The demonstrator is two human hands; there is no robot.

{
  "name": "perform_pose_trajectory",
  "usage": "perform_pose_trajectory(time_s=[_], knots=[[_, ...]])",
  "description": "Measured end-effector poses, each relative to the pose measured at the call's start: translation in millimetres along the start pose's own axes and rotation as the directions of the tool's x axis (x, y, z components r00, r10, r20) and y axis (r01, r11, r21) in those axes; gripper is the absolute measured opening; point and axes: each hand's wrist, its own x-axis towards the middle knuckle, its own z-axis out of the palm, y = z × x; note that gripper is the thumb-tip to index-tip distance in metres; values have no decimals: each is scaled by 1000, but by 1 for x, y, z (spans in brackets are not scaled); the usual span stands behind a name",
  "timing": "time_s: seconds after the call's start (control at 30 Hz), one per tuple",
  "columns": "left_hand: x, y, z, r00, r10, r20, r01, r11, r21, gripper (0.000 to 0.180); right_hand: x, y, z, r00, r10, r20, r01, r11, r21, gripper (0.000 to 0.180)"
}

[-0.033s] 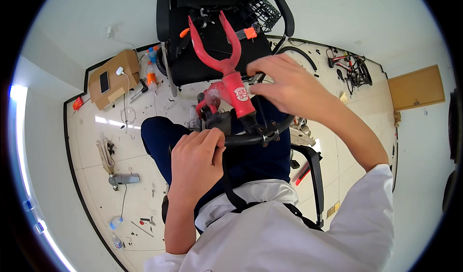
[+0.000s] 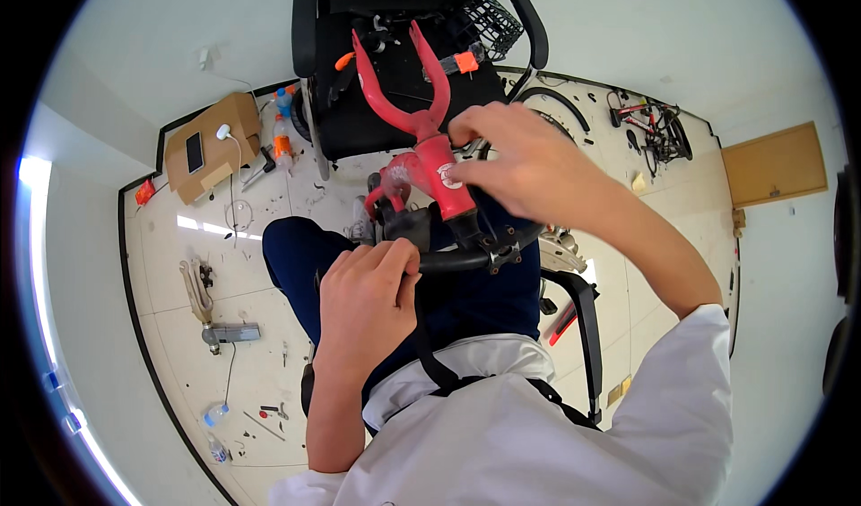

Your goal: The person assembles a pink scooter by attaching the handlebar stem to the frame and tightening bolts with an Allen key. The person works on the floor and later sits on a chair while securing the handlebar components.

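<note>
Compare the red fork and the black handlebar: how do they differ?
The fork is red, while the handlebar is black. The fork splits into two prongs; the handlebar is a single bar. The left hand grips the handlebar, but no hand holds the fork's prongs. Both sit at opposite ends of one red tube.
</note>
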Motion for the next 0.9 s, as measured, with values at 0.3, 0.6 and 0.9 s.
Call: perform_pose_trajectory(time_s=[0.3, 0.6, 0.9], knots=[[-1, -5, -1, 1000, -9, 5, 9, 1000, 11, 24, -29, -74, 13, 1000, 8, 12, -12, 921, 388, 26], [-1, -6, -7, 999, -35, -1, 35, 999, 1, 23, -99, -85, 13, 991, 132, -37, -128, 986, 107, 24], [1, -5, -3, 998, 14, -61, -14, 1000, 0, 23, -101, -85, 24, 663, 726, 182, -585, 350, 731, 25]])
